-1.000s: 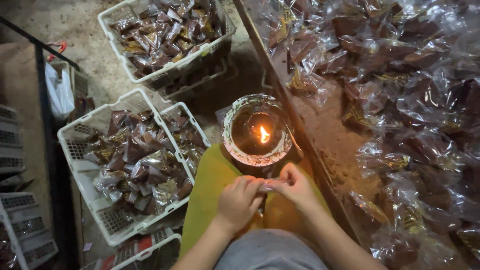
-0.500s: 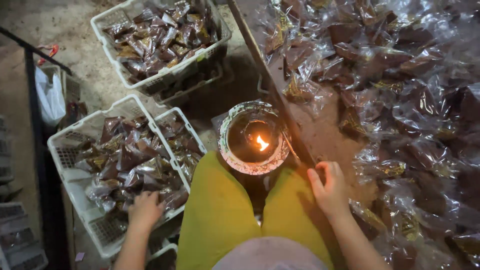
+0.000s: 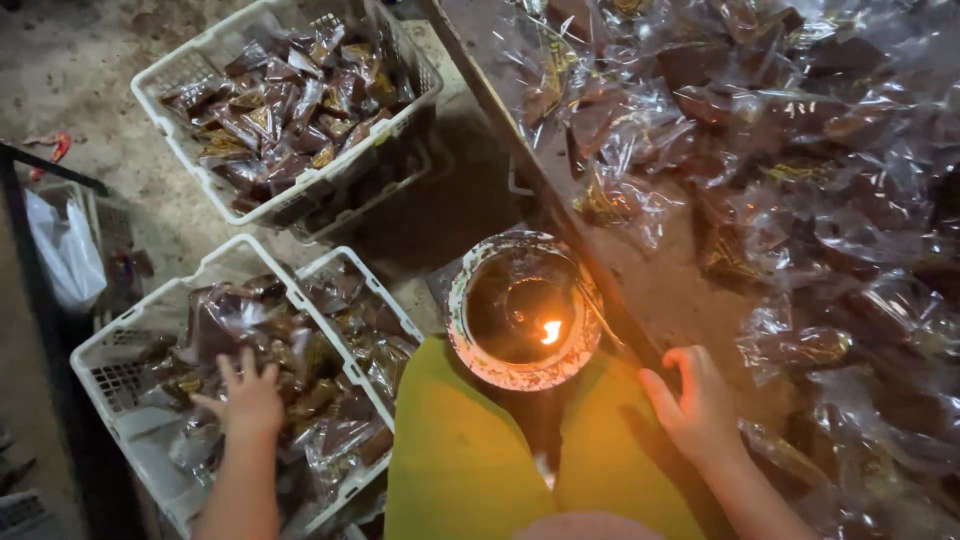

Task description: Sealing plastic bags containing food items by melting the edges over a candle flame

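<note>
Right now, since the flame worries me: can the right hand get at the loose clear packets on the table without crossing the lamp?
Probably yes. The right hand rests at the table edge, with packets just beyond it; the lit lamp stands off to its left.

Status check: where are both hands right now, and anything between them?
Left hand open on packets in white basket. Right hand open at table edge. Lit lamp bowl between.

lit lamp bowl (image 3: 523, 310) blocks between basket (image 3: 130, 345) and packet-heaped board (image 3: 640, 290).
</note>
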